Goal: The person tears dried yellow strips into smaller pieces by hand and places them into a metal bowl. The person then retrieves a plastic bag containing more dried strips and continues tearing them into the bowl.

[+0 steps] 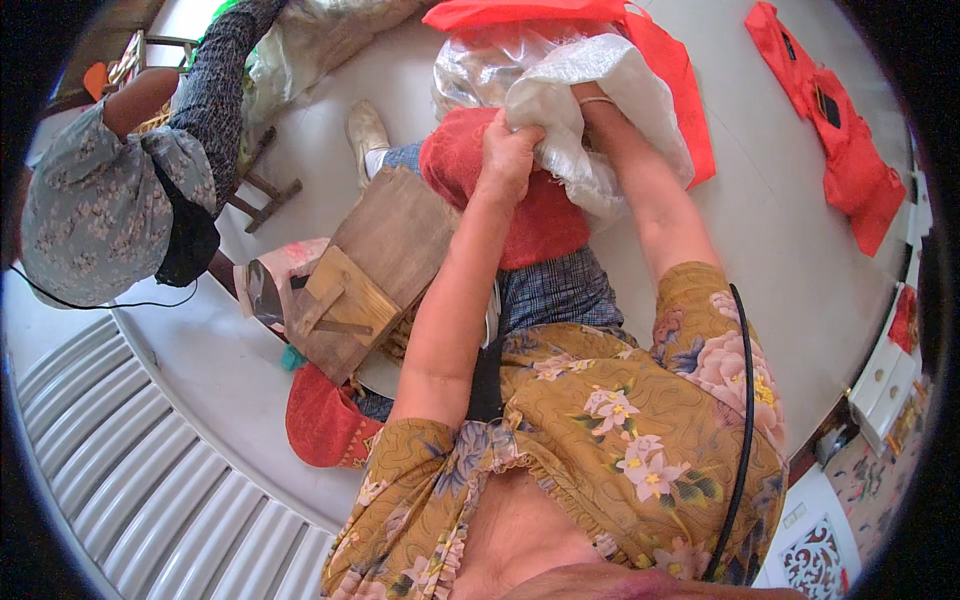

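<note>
My left hand [514, 154] pinches the rim of a white woven plastic sack [574, 67] above my knee. Through the sack's mouth goes my right hand [586, 94], with a pale bracelet at the wrist; the fingers are hidden inside, so what they touch cannot be seen. A red cloth [551, 225] covers my knee over plaid trousers [562, 292] beneath the sack. Left of my left forearm, a wooden board [394, 225] lies tilted, with a smaller piece of wood [352, 292] on it.
A clear plastic bag [480, 67] and red bag material [675, 97] lie beyond the sack. Another person [112, 202] sits at left near a wooden stool [262, 187]. A white radiator [150, 450] runs along lower left. Phones [827, 109] rest on red fabric [862, 180] at right.
</note>
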Available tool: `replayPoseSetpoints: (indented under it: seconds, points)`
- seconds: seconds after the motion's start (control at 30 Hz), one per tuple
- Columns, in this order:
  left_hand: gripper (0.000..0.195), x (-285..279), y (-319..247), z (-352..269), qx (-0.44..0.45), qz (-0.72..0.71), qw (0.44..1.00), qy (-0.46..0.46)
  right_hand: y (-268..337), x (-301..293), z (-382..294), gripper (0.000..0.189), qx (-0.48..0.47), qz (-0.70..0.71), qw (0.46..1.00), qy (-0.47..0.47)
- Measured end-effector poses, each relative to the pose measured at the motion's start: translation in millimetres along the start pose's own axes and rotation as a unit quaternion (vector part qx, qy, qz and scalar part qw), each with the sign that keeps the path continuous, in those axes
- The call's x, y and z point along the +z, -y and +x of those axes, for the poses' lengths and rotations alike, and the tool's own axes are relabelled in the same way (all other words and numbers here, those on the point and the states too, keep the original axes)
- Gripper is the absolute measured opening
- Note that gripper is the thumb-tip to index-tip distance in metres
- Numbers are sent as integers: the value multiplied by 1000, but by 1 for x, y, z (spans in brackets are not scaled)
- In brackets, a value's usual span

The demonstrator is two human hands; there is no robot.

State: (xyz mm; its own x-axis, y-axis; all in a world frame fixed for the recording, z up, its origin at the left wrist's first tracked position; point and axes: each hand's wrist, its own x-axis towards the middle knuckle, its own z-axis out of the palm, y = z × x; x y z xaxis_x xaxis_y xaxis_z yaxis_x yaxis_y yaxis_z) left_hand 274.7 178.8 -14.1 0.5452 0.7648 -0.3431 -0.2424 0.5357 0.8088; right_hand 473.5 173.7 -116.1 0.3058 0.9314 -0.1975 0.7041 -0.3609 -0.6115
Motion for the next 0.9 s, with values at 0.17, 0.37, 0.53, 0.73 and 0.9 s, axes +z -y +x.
replayPoseSetpoints:
  seconds: [0.17,0.37,0.53,0.73,0.9]
  points:
    - [42,-6,4,1,11,3,1000,-12,-2,13,18,62,11,18,1000,4]
    - [36,-10,13,22,-20,-27,998,-43,-15,-13,6,57,40,106,994,10]
    - [21,-21,34,26,40,-20,997,-60,-22,-20,-65,54,-25,226,971,78]
    - [23,-16,36,42,74,-22,995,-67,43,-77,-187,56,158,553,814,85]
    - [32,-74,61,86,134,61,980,-130,90,-92,-187,42,82,699,702,110]
